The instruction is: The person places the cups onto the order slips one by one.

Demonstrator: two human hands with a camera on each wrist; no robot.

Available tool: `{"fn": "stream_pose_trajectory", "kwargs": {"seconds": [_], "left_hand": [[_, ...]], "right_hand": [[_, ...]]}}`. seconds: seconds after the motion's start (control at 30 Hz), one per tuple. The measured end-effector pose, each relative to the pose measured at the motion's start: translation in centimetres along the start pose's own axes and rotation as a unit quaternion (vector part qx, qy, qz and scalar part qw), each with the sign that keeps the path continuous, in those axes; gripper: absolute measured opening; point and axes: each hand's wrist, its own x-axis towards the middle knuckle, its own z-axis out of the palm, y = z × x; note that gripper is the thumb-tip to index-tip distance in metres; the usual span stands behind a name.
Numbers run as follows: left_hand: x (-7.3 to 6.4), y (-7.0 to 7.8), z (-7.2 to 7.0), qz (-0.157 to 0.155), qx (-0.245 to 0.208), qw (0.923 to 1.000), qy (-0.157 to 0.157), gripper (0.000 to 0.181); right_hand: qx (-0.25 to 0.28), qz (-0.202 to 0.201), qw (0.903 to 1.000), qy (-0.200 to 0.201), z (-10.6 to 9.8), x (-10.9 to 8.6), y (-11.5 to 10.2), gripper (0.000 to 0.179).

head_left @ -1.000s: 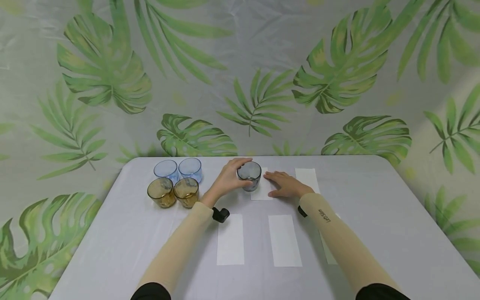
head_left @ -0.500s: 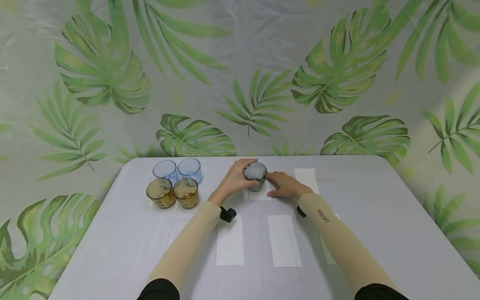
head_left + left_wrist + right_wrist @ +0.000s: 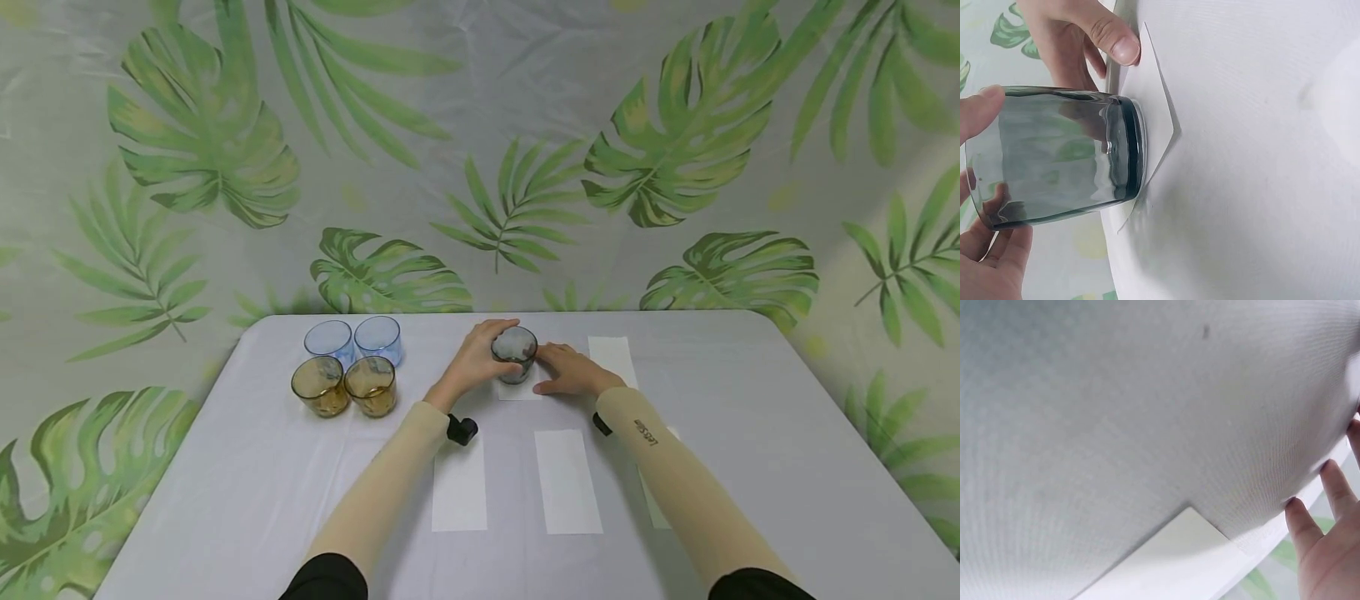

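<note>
A smoky grey glass tumbler [image 3: 514, 357] stands upright over a white paper strip [image 3: 519, 394] near the table's far edge. My left hand [image 3: 468, 360] grips it from the left, thumb in front and fingers behind. In the left wrist view, fingertips hold the grey tumbler [image 3: 1054, 156] near its rim, its thick base at the paper. My right hand [image 3: 572, 370] rests just to the right, thumb and fingers spread, fingertips close to the glass; whether they touch it, I cannot tell. In the right wrist view, the right hand's fingers [image 3: 1302, 528] touch the white tablecloth.
Two blue glasses [image 3: 378, 340] and two amber glasses [image 3: 371, 387] stand grouped at the back left. More white paper strips lie about: one behind my right hand [image 3: 611, 357], one front left [image 3: 459, 492], one front middle [image 3: 568, 483], and one [image 3: 655, 496] partly under my right sleeve.
My left hand has moved right with the grey tumbler, bringing it further onto the paper strip and close to my right fingertips. The right hand has stayed nearly still.
</note>
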Motion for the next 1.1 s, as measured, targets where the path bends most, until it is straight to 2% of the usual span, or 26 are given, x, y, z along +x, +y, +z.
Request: {"fn": "stream_pose_trajectory", "kwargs": {"seconds": [0.23, 0.4, 0.7, 1.1], "left_hand": [[0.1, 0.1, 0.4, 0.003, 0.002, 1.0, 0.006, 0.074], [0.3, -0.1, 0.8, 0.005, -0.001, 0.9999, 0.012, 0.074], [0.6, -0.3, 1.6, 0.02, 0.032, 0.9993, 0.008, 0.075], [0.1, -0.2, 2.0, 0.008, 0.042, 0.9988, 0.025, 0.078]], "right_hand": [[-0.003, -0.004, 1.0, 0.003, 0.1, -0.1, 0.1, 0.075], [-0.005, -0.022, 0.9997, 0.011, 0.1, 0.0, 0.1, 0.071], [-0.013, -0.013, 0.9997, 0.016, 0.2, -0.1, 0.6, 0.074], [0.006, -0.04, 0.9984, 0.038, 0.5, -0.2, 0.4, 0.07]]}}
